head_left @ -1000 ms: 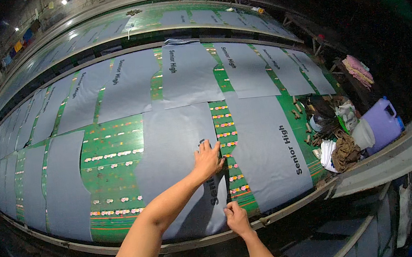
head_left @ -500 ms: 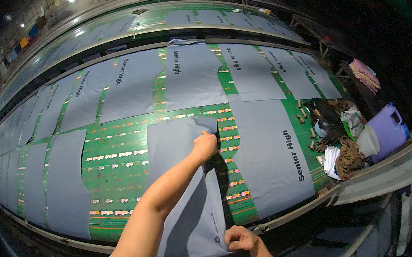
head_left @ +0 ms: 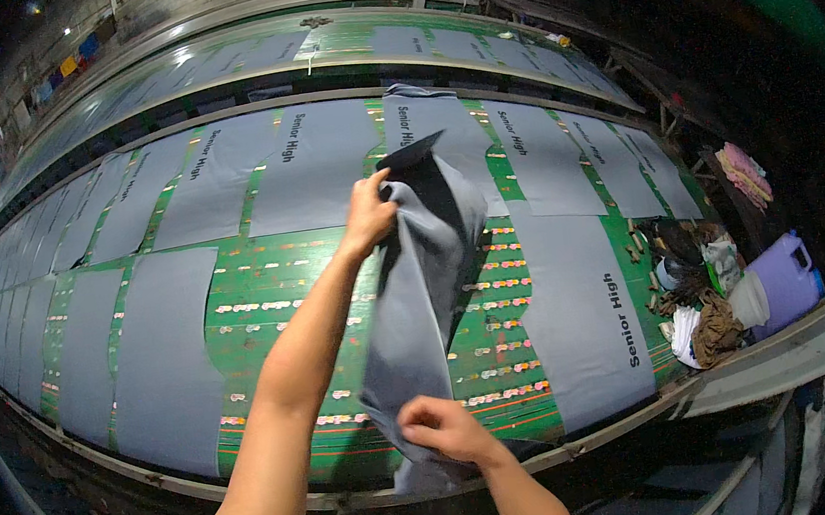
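Observation:
A grey fabric panel (head_left: 411, 293) hangs folded and lifted above the green table, its darker underside showing at the top. My left hand (head_left: 369, 212) is closed on its far end, the arm stretched out over the table. Close to the near table edge, my right hand (head_left: 445, 427) has curled fingers pinching the panel's lower part; the fingertips are partly hidden. To the right, a flat grey panel with black printed lettering (head_left: 584, 310) lies on the table. Another flat grey panel (head_left: 164, 359) lies on the left, without visible print.
The long green table (head_left: 279, 372) carries rows of small pale and pink marks. More printed grey panels (head_left: 318, 172) line its far side. At the right end stand a purple jug (head_left: 782, 279), a brown crumpled cloth (head_left: 716, 326) and bags. A second panel-covered table (head_left: 340, 44) runs behind.
The panel, partly lying on the table before, is now lifted and bunched. My left hand moved farther away with its end; my right hand rose off the near edge. The view shifted slightly.

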Demonstrator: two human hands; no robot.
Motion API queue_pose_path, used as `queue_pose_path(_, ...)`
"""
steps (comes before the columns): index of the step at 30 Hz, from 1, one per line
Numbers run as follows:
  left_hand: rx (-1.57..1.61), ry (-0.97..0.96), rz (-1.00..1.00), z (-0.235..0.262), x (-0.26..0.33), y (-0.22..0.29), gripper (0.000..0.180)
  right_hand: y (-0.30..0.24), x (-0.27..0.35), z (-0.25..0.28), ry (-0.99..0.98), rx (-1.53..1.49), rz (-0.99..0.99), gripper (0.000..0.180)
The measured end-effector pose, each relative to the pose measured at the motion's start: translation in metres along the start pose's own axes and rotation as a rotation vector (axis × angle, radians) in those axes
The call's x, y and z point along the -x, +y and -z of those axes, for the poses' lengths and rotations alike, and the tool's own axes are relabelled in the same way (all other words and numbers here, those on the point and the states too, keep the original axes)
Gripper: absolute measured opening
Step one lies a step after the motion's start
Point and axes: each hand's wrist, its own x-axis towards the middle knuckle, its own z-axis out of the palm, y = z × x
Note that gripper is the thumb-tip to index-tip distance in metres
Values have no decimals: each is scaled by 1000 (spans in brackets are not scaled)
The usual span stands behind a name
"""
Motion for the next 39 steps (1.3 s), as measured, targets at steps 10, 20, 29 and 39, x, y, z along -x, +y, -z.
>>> queue_pose_path(10, -122, -2, 458, 152, 84, -228, 33, 101, -113, -165, 26, 747, -41, 36)
queue_pose_path(20, -362, -337, 156, 246, 219, -221, 38, 146, -139, -250, -10, 951, -4, 32)
queue_pose_path(29, 23, -914, 882, 299, 333, -97, 41, 96, -114, -202, -171, 679, -112, 36)
queue_pose_path(39, -480, -832, 625, 289, 370, -44, 41, 79, -29, -86, 263, 966, -463, 27)
